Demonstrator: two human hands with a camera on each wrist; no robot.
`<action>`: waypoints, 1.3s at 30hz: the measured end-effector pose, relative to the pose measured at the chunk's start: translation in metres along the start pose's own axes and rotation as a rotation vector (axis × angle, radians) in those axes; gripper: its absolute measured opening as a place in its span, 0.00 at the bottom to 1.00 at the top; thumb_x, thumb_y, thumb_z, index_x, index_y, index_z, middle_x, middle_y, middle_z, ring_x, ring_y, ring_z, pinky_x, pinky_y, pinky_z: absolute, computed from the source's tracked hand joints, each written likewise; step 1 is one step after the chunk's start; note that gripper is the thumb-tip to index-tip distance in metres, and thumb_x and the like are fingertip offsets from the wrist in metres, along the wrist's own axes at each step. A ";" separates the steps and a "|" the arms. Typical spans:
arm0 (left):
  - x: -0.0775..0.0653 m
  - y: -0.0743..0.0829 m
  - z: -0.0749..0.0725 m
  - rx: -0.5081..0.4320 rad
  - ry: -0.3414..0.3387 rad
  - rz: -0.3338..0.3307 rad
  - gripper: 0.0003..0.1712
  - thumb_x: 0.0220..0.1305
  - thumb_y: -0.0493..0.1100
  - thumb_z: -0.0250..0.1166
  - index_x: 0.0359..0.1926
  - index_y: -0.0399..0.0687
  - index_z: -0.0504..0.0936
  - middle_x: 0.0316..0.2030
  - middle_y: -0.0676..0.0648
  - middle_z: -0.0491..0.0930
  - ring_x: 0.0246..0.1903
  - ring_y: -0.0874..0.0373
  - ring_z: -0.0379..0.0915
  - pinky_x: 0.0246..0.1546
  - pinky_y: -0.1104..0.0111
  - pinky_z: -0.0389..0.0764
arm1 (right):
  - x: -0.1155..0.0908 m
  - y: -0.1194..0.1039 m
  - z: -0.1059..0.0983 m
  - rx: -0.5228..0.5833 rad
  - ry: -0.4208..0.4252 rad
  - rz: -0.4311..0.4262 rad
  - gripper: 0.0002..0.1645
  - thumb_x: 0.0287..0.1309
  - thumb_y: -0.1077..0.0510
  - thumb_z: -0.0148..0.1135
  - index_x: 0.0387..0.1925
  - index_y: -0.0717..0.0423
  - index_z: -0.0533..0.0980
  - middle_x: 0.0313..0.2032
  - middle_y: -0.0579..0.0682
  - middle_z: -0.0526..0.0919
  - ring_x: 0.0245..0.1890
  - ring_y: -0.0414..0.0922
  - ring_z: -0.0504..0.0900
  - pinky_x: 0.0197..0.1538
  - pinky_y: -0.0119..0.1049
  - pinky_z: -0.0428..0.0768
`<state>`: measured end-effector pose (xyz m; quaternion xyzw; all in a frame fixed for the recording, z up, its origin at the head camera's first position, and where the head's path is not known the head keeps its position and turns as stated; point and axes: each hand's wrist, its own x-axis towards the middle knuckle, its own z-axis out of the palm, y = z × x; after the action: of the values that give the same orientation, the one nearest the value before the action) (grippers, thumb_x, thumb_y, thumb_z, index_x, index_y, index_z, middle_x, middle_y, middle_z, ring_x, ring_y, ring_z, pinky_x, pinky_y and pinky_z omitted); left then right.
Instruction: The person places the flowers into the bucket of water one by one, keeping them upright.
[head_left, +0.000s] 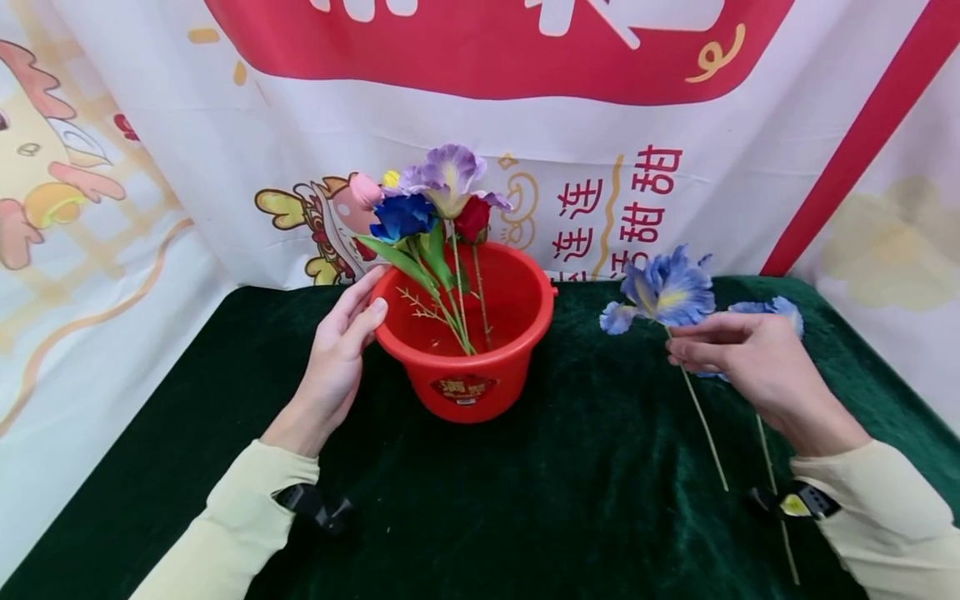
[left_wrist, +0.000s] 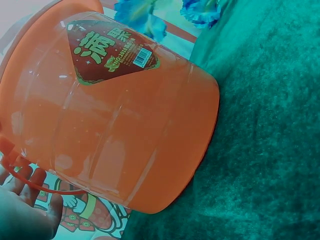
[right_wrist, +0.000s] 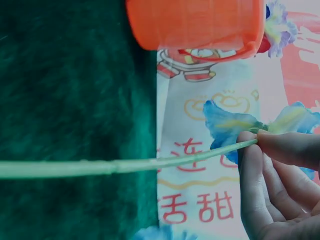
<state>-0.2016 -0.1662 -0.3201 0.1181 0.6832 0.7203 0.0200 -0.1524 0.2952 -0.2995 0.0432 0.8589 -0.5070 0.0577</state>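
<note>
A red plastic bucket (head_left: pixel 517 371) stands on the dark green cloth, holding several artificial flowers: a purple iris (head_left: pixel 447 177), a dark blue flower (head_left: pixel 403 218), a red rose (head_left: pixel 472 221) and a pink bud (head_left: pixel 366 191). My left hand (head_left: pixel 333 362) is at the bucket's left rim, its relaxed fingers beside the thin handle (left_wrist: pixel 65 191) in the left wrist view. To the right of the bucket, my right hand (head_left: pixel 757 367) pinches a blue iris (head_left: pixel 678 287) by its stem, just under the bloom, between thumb and fingers. The stem (right_wrist: pixel 125 166) slants down over the cloth.
Another blue iris (head_left: pixel 783 311) lies at the right of the table, partly hidden behind my right hand, its stem (head_left: pixel 787 550) pointing toward me. A printed white curtain (head_left: pixel 420 117) hangs behind the table's far edge and along both sides.
</note>
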 end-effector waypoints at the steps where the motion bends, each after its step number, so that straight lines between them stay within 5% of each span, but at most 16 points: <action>1: 0.000 0.000 0.000 0.000 -0.001 -0.001 0.36 0.83 0.56 0.54 0.84 0.60 0.57 0.82 0.53 0.61 0.78 0.54 0.61 0.71 0.71 0.73 | 0.002 -0.004 0.001 0.004 0.003 0.003 0.32 0.72 0.45 0.68 0.67 0.60 0.78 0.44 0.35 0.92 0.44 0.36 0.92 0.49 0.27 0.88; 21: -0.005 -0.002 -0.003 -0.012 -0.007 -0.013 0.36 0.82 0.57 0.55 0.84 0.61 0.56 0.82 0.54 0.60 0.78 0.55 0.60 0.70 0.74 0.73 | 0.028 -0.086 0.035 0.165 0.056 -0.107 0.23 0.69 0.53 0.71 0.62 0.57 0.83 0.47 0.42 0.92 0.42 0.40 0.93 0.49 0.32 0.89; 39: -0.002 0.001 0.000 -0.014 -0.013 -0.005 0.36 0.82 0.56 0.55 0.84 0.61 0.57 0.82 0.52 0.60 0.77 0.56 0.61 0.68 0.76 0.73 | 0.047 -0.158 0.062 0.177 0.040 -0.195 0.18 0.67 0.54 0.73 0.56 0.55 0.87 0.57 0.53 0.88 0.46 0.46 0.91 0.51 0.37 0.90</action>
<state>-0.1998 -0.1664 -0.3193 0.1210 0.6782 0.7244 0.0269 -0.2166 0.1654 -0.1993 -0.0256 0.8119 -0.5831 -0.0133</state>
